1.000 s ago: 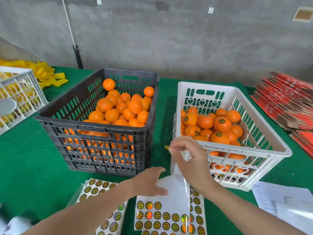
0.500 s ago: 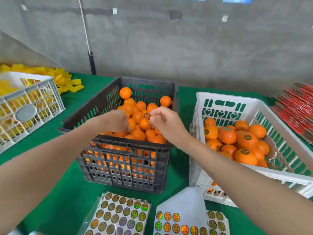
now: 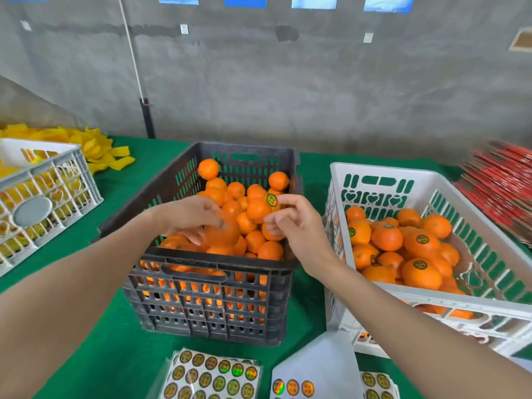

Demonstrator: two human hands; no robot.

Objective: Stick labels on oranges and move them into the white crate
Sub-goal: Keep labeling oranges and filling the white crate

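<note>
Left grip is curled round one orange over the heap in the dark crate. A round label is pinched at the fingertips of the right grip, near that orange but apart from it. Labelled oranges are piled in the white crate to the right. Sticker sheets are laid on the green tabletop.

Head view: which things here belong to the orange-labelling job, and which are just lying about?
In the job: left hand, the orange it grips, right hand pinching a label, black crate, white crate, sticker sheets.
Lying about: yellow pile, red stack, far-left crate.
</note>
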